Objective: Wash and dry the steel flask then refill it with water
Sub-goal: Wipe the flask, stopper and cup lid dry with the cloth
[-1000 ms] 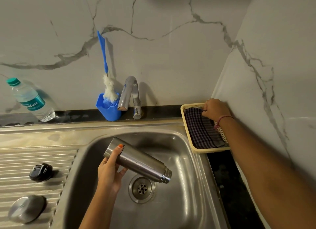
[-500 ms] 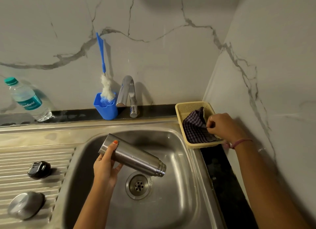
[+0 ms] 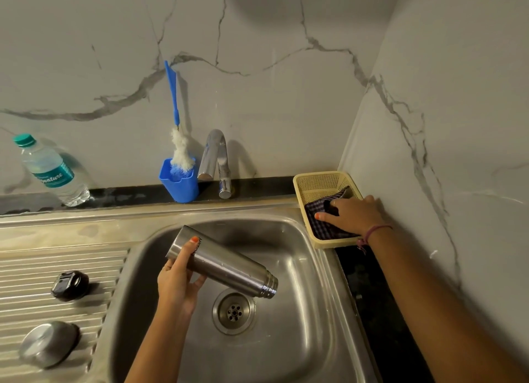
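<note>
We observed the uncapped, brushed-steel flask [image 3: 226,265] tilted mouth-down over the sink [image 3: 309,311], gripped near its base by the left hand [image 3: 179,285]. The right hand [image 3: 353,215] pinched the checked cloth [image 3: 325,225] in the basket [image 3: 320,181].

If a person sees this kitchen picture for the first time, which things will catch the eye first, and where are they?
First, the steel flask, open and tilted mouth-down over the sink drain, gripped by the left hand. Next, the right hand on the checked cloth in the yellow basket at the sink's right corner. The blue bottle brush stands in its blue holder beside the tap.
</note>
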{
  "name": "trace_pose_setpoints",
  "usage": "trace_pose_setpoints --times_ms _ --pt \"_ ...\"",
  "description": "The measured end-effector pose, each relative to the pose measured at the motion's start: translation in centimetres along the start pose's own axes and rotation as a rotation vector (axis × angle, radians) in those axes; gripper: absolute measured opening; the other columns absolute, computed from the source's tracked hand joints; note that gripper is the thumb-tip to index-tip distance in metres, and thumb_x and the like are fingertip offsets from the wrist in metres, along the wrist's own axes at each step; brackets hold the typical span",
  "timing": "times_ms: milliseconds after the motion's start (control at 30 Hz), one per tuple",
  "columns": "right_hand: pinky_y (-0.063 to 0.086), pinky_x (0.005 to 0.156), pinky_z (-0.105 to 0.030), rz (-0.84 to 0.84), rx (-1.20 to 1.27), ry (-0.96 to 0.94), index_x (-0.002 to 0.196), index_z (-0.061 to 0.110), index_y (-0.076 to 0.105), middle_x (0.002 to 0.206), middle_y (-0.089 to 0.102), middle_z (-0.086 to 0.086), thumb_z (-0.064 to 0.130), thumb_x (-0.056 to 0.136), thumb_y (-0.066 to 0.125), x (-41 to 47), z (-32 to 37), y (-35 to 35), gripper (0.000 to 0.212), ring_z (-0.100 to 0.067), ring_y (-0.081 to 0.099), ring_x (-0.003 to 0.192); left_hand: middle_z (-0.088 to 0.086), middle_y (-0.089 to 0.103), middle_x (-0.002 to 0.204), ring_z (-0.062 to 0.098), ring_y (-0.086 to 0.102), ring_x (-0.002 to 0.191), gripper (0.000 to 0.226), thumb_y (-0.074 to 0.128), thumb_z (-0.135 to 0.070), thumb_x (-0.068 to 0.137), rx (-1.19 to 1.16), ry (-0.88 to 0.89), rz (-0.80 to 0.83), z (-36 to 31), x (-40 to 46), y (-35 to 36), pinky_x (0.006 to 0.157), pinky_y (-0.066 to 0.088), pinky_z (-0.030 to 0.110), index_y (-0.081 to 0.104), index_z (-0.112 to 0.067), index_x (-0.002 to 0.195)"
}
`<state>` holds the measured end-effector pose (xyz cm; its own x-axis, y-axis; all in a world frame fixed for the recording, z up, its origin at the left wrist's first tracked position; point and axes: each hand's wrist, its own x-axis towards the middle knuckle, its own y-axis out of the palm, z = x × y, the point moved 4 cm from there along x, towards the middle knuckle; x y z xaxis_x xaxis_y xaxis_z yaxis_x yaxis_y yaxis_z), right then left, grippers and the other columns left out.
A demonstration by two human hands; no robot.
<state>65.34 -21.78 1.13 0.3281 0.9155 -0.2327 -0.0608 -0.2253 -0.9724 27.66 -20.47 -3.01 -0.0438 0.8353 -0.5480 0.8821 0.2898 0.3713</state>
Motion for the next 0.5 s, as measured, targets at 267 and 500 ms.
trace_pose_setpoints --times_ms 267,500 --pt "0.037 0.102 -0.054 -0.196 0.514 0.061 0.113 0.017 0.067 0.121 0.062 -0.001 0.033 0.086 0.065 2.7 -0.5 0.7 0.032 -0.023 0.056 0.11 0.007 0.065 0.1 0.024 0.064 0.106 0.041 0.076 -0.018 0.082 -0.02 0.003 -0.007 0.1 0.3 -0.6 0.093 0.053 0.048 0.059 -0.01 0.118" --pt "0.038 0.106 -0.043 -0.202 0.412 -0.165 0.12 0.009 0.063 0.131 0.054 -0.008 0.024 0.095 0.056 6.4 -0.5 -1.3 0.03 -0.026 0.05 0.12 0.011 0.063 0.107 0.029 0.062 0.113 0.054 0.077 -0.02 0.081 -0.018 0.005 -0.001 0.3 0.6 -0.8 0.095 0.053 0.05 0.056 -0.006 0.128"
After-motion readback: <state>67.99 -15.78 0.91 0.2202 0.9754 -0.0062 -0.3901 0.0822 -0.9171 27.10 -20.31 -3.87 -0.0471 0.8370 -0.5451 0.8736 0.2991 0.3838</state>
